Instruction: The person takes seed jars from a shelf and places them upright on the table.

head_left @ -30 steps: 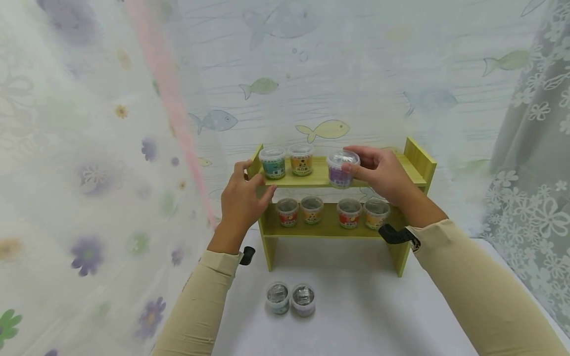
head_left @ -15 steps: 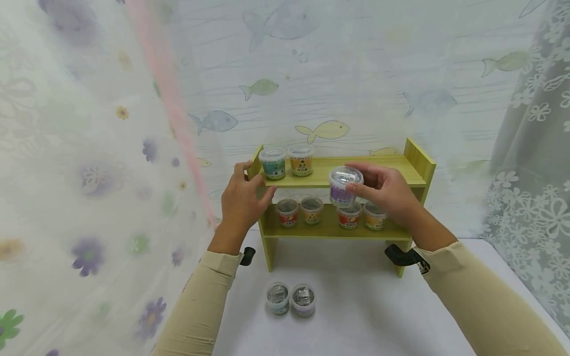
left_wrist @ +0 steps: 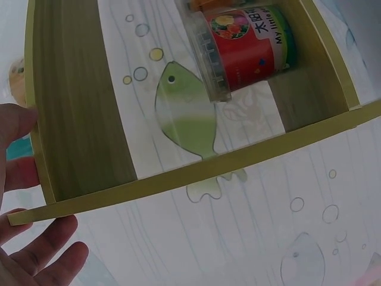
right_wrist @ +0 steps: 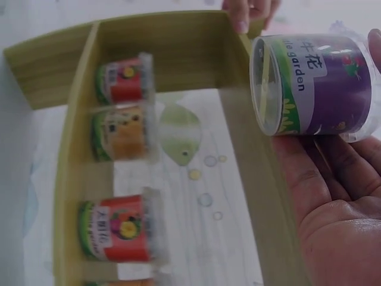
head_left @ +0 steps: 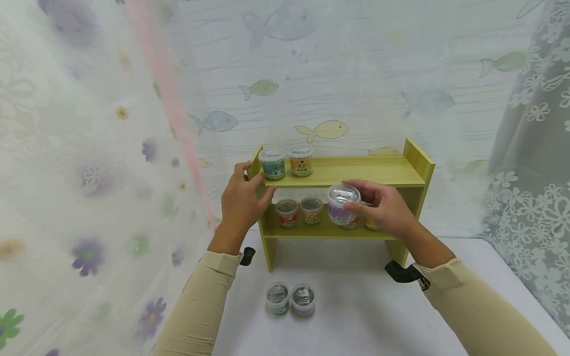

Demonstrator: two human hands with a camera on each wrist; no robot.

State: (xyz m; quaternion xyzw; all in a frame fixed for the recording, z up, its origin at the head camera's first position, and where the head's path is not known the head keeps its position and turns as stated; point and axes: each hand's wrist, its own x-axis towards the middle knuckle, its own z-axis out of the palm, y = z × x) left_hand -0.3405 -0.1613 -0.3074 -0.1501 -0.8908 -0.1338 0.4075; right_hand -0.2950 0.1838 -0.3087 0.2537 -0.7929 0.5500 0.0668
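My right hand holds a small clear-lidded plastic cup with a purple label between thumb and fingers. The cup hangs in front of a yellow-green two-tier wooden shelf, partly covering a red-labelled cup on the lower tier. In the right wrist view, the purple-labelled cup lies sideways above the palm. My left hand grips the shelf's upper left corner. From the left wrist, its fingers lie around the wooden side panel. A teal-labelled cup stands beside that hand.
An orange-labelled cup stands on the top tier. Below sit a red cup, an orange cup and a partly hidden orange cup. Two more cups, one pale teal, one pale purple, stand on the white table.
My right hand has brought the purple-labelled cup down from the top tier's level to in front of the lower tier. My left hand has stayed at the shelf's corner.
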